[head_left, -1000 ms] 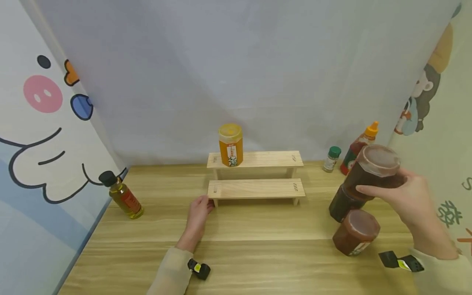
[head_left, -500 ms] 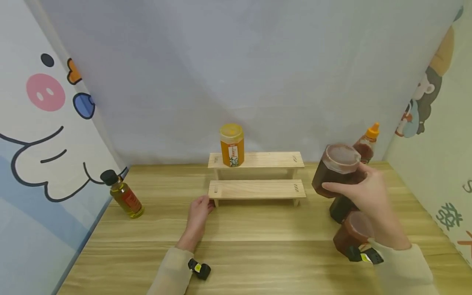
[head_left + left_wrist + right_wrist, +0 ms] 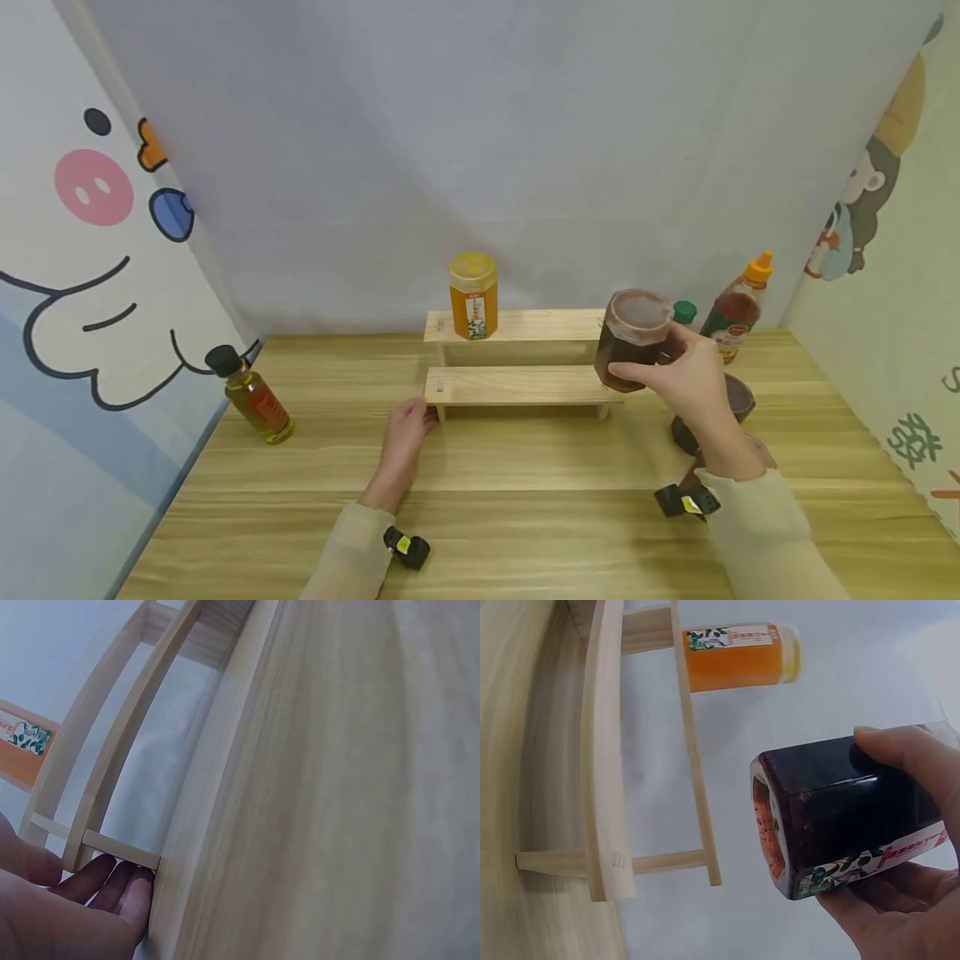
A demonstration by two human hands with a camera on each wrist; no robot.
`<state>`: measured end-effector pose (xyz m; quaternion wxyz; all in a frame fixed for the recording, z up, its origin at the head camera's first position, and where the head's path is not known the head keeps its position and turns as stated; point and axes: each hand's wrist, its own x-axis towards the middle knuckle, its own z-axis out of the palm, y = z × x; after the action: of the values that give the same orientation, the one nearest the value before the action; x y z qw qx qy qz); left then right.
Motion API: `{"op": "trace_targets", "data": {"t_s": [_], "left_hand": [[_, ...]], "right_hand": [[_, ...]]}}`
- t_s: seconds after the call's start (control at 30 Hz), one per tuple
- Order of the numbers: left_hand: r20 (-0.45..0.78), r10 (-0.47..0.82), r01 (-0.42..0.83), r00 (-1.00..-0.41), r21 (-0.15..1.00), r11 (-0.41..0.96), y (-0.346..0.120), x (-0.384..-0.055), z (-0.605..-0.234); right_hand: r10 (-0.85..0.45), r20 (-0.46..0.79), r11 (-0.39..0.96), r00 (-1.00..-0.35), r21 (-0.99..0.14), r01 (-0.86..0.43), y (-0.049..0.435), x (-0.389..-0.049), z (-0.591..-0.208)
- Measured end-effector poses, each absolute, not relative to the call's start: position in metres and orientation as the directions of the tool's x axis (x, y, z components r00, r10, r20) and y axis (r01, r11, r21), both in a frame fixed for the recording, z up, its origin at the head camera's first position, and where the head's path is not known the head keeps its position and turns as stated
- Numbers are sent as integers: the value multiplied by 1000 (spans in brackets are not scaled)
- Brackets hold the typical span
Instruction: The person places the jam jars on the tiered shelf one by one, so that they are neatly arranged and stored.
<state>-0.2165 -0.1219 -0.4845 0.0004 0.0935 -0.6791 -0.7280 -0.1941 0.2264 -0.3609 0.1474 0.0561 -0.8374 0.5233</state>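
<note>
My right hand [image 3: 693, 375] grips a dark jar [image 3: 626, 354] with a clear lid, thumb on one side and fingers on the other. The jar hangs over the right end of the two-step wooden shelf [image 3: 517, 383]; its label and base show in the right wrist view. On the upper step, at the left, stands a honey-coloured jar [image 3: 474, 308] with a yellow lid. My left hand [image 3: 405, 437] holds the left end of the lower step. In the left wrist view, the fingers [image 3: 120, 885] lie against the leg below the board, with the thumb near its end.
A bottle of yellow oil [image 3: 258, 404] with a black cap stands at the left. To the right are a sauce bottle [image 3: 735, 317] with an orange tip, a small green-capped bottle [image 3: 683, 312] and another dark jar [image 3: 738, 396]. A reddish-brown jar is mostly hidden behind my right wrist.
My right hand has carried the dark jar leftward from above the other jars to the shelf's right end. The left hand stays at the shelf's left end.
</note>
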Motion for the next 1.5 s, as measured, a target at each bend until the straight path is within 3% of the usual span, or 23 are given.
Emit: {"op": "trace_targets", "data": {"t_s": [0.23,0.5,1.5], "left_hand": [[-146,-150,-137,-978,988,-74,-127,-217,-483],[-146,-150,-136,-978,988,-78,-129,-218,-482],[-143,-156,-133,-977,989,-71,-126,-216,-485]], "right_hand": [[79,301,429,-950,-871,-240,210,-216,-369],[20,348,278,-937,-902,-329,191,-242,-375],[99,234,323,-967,-927,-191,159,-297,-377]]}}
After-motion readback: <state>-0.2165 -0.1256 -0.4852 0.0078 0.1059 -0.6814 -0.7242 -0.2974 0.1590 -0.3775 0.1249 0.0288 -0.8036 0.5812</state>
